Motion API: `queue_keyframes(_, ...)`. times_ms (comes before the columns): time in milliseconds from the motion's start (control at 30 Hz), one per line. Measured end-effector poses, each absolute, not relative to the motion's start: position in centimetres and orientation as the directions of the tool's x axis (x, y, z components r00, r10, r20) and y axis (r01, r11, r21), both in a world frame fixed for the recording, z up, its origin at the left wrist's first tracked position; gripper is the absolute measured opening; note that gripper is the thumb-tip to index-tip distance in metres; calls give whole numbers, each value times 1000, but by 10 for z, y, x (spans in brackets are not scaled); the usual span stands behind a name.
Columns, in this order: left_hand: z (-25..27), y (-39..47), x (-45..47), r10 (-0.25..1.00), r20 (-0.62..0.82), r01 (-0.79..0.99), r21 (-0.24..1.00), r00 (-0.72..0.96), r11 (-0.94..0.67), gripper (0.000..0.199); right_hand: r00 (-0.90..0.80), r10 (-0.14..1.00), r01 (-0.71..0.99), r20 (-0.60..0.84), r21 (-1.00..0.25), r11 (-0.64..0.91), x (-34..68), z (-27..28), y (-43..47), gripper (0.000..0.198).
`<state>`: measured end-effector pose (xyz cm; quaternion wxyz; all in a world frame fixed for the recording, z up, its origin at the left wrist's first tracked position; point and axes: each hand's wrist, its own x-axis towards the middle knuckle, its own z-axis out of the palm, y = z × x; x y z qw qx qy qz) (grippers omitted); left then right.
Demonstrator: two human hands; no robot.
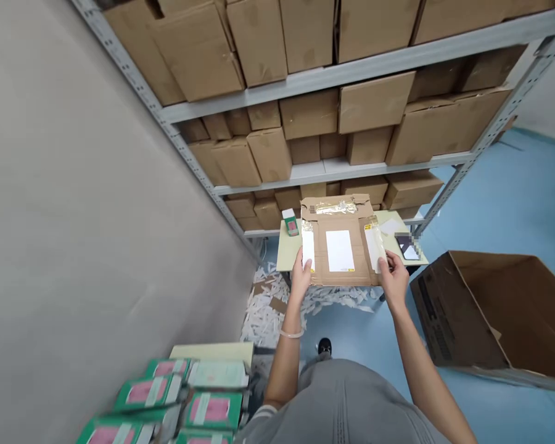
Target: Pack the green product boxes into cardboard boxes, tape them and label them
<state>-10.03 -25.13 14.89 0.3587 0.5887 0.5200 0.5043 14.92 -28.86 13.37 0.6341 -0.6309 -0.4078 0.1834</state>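
Observation:
A flattened cardboard box [320,246] with white labels and shiny tape is held up in front of me, over a small pale table [284,253]. My left hand [300,275] grips its lower left edge, thumb on the front. At the lower right edge my right hand [394,279] pinches the cardboard beside a white label strip [374,246]. A larger white label [339,251] sits on the middle panel. Behind the cardboard, a small green and white box [290,223] stands on the table's left, and a phone [407,246] lies on the right.
Metal shelves [333,77] full of cardboard boxes rise ahead. A big open carton [457,314] stands on the floor at the right. Green and pink boxes [213,409] are stacked at lower left. Paper strips [263,320] litter the floor along the grey wall [97,203].

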Motion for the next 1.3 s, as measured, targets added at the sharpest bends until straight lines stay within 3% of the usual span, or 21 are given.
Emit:
queue_keyframes(167,133,-178,-80,984,179,212,962,-16,-172,52,635,732,295,248,-953,66,170,128,-232,50)
queue_keyframes(400,103,-111,-53,986,139,204,972,-86,-119,51,524,834,317,171,-948,-5,198,96,-155,56)
queue_keyframes(833,87,-53,-42,975,26,263,964,-220,33,49,404,914,365,-26,-912,-187,219,40,-67,53)
queue_keyframes(1100,97,-23,-43,985,93,262,964,-143,-53,47,414,902,267,-120,-932,-246,193,12,-41,36)
queue_keyframes(1300,91,-12,-28,985,131,316,945,-114,-89,49,356,916,293,-186,-908,-299,171,-3,-29,24)
